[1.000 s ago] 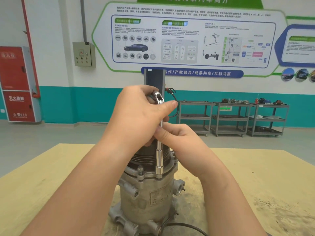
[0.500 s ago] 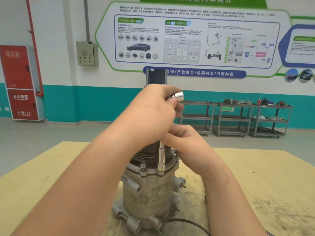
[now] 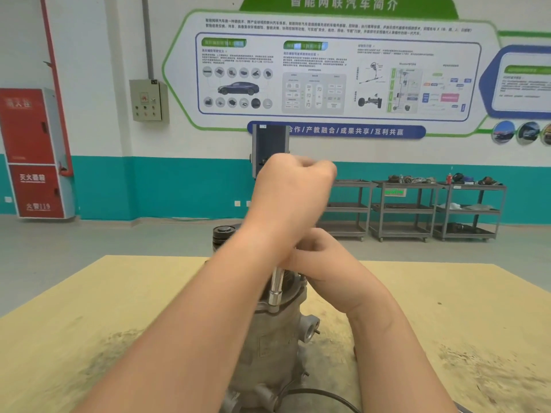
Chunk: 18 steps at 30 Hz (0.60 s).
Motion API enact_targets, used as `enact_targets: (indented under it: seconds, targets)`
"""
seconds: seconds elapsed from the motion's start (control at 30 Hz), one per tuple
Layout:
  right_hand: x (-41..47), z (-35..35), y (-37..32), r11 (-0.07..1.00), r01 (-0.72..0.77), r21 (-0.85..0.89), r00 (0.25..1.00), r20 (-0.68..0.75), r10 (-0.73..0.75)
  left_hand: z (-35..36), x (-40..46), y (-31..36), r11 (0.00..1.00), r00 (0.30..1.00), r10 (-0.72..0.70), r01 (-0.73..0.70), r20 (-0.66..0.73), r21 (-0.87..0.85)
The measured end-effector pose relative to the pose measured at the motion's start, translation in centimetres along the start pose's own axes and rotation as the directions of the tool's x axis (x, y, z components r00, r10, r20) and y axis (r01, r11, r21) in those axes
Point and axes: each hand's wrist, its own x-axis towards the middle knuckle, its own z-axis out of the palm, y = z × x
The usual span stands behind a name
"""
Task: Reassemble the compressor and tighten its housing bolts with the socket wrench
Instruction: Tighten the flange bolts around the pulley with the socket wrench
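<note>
In the middle, the left hand (image 3: 293, 186) makes a fist over the socket wrench (image 3: 275, 289), hiding its top. The right hand (image 3: 320, 254) pinches the shaft. Both arms cover much of the compressor (image 3: 277, 338) on the table (image 3: 89, 308). Shelves (image 3: 417, 210) stand at the right.

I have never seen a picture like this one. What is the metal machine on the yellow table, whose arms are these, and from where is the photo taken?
The photo comes from a camera worn on a person's head, looking forward and down, so the two bare arms belong to that person. On the yellow table stands a grey metal compressor, upright. A shiny socket wrench stands vertically, its lower end sitting on a bolt at the rim of the housing. The left hand is closed in a fist at the top of the wrench, hiding its handle. The right hand is lower, beside the shaft, apparently steadying it. A black cable lies on the table by the base. Behind are tool carts, a wall poster and a red cabinet.
</note>
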Motion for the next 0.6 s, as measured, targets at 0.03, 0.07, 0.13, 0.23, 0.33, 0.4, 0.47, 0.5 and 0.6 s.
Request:
enact_targets:
  seconds: [0.03,0.07,0.13,0.23,0.33,0.4,0.47,0.5,0.6]
  targets:
    - [-0.2,-0.1,-0.1,0.999,0.016,0.048,0.999,0.03,-0.017,-0.7,0.2,-0.4,0.989,0.991,0.017,0.002,0.131,-0.149]
    - [-0.3,-0.2,-0.1,0.998,0.025,0.065,0.999,0.039,-0.028,-1.5,0.4,-0.9,0.949,0.961,0.057,0.032,0.27,-0.315]
    - [-0.4,-0.3,-0.1,0.995,0.024,0.094,0.999,0.019,-0.026,-3.1,0.5,-1.4,0.793,0.87,0.152,0.176,0.469,-0.584]
    - [-0.3,-0.1,-0.2,0.996,0.055,0.072,0.998,-0.007,-0.055,-3.5,0.5,-1.7,0.62,0.879,0.081,0.325,0.47,-0.714]
    - [-0.2,-0.1,-0.4,0.996,0.065,0.061,0.997,-0.039,-0.063,-2.3,-0.1,-1.3,0.766,0.982,-0.151,0.188,0.112,-0.614]
    - [-0.1,0.0,-0.4,0.996,0.073,0.053,0.997,-0.043,-0.071,-1.6,-0.8,-0.7,0.883,0.961,-0.195,0.085,-0.198,-0.461]
    - [-0.2,0.1,-0.4,0.995,0.083,0.063,0.996,-0.044,-0.08,-1.1,-1.2,-0.2,0.9,0.916,-0.214,0.049,-0.341,-0.433]
    - [-0.2,0.1,-0.3,0.993,0.085,0.078,0.996,-0.047,-0.081,-0.9,-1.2,0.0,0.894,0.902,-0.24,0.062,-0.358,-0.444]
    - [-0.3,0.0,-0.5,0.992,0.09,0.093,0.995,-0.053,-0.085,-0.9,-0.5,0.9,0.761,0.908,-0.377,0.192,-0.181,-0.62]
